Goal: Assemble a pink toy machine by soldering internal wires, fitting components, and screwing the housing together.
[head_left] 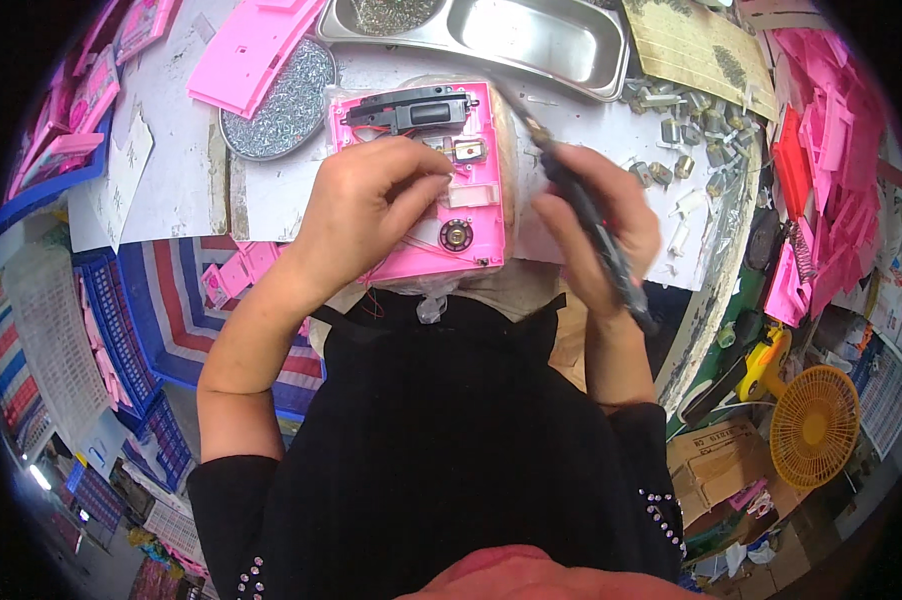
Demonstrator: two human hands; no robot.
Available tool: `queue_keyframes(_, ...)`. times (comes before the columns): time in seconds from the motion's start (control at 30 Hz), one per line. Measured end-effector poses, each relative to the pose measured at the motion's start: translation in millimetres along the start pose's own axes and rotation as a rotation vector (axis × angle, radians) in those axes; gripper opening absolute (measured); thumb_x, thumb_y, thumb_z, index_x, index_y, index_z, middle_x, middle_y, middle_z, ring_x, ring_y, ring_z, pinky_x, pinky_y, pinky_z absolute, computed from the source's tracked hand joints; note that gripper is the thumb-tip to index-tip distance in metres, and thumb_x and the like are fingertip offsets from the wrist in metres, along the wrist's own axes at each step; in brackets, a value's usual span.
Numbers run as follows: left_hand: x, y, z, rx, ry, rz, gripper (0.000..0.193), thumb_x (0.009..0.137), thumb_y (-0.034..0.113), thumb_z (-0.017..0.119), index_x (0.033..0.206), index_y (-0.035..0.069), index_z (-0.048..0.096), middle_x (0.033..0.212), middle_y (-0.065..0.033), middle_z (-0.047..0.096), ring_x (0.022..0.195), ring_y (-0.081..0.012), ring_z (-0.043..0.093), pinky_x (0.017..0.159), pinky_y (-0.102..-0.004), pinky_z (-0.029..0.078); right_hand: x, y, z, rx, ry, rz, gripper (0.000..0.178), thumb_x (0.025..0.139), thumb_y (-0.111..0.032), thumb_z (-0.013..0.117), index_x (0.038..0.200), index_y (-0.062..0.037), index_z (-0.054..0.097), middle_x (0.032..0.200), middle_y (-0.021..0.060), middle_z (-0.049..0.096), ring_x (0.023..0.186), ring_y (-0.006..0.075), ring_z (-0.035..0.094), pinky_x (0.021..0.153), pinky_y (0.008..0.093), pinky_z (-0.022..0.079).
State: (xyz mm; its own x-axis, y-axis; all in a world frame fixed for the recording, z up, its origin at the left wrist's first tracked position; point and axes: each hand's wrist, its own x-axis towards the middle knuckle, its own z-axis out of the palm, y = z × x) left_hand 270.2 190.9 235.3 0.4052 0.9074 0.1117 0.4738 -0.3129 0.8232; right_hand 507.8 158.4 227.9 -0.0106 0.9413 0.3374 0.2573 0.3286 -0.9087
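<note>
A pink plastic housing [441,262] lies open on the bench in front of me. Inside it sit a black plastic mechanism [411,112], a small metal motor [468,150], a whitish block [473,195] and a round black speaker-like part [456,236]. My left hand [366,200] is over the housing's left side. Its thumb and index finger are pinched beside the block; whatever is between them is hidden. To the right of the housing, my right hand [611,215] grips a black electric screwdriver [596,225], raised and slanting, its tip blurred toward the far side.
A round dish of screws [281,105] stands at the back left, partly under pink panels [246,55]. Behind the housing is a steel tray [541,50]. Small motors [683,165] and white pieces lie at the right. A yellow fan [816,425] stands lower right; pink parts [831,150] are heaped far right.
</note>
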Motion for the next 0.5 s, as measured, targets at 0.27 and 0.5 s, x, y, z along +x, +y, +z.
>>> queue_keyframes(0.27, 0.3, -9.2, 2.8, -0.202, -0.031, -0.125, 0.009, 0.091, 0.006, 0.071, 0.091, -0.001, 0.066, 0.074, -0.0099, 0.068, 0.064, -0.0159, 0.07, 0.059, -0.0301, 0.052, 24.1, 9.1, 43.2, -0.036, -0.176, -0.14, 0.057, 0.079, 0.008, 0.075, 0.131, -0.0111, 0.065, 0.097, 0.0103, 0.069, 0.086, 0.0233, 0.07, 0.076, 0.0317, 0.055)
queue_keyframes(0.5, -0.7, -12.2, 2.3, -0.202, -0.043, -0.143, 0.007, 0.091, 0.005, 0.07, 0.09, 0.0, 0.065, 0.072, -0.0091, 0.066, 0.059, -0.0146, 0.062, 0.056, -0.0304, 0.049, 25.6, 12.2, 50.5, -0.024, -0.151, -0.165, 0.06, 0.076, 0.009, 0.074, 0.131, -0.0115, 0.065, 0.094, 0.0108, 0.066, 0.081, 0.026, 0.068, 0.072, 0.0343, 0.055)
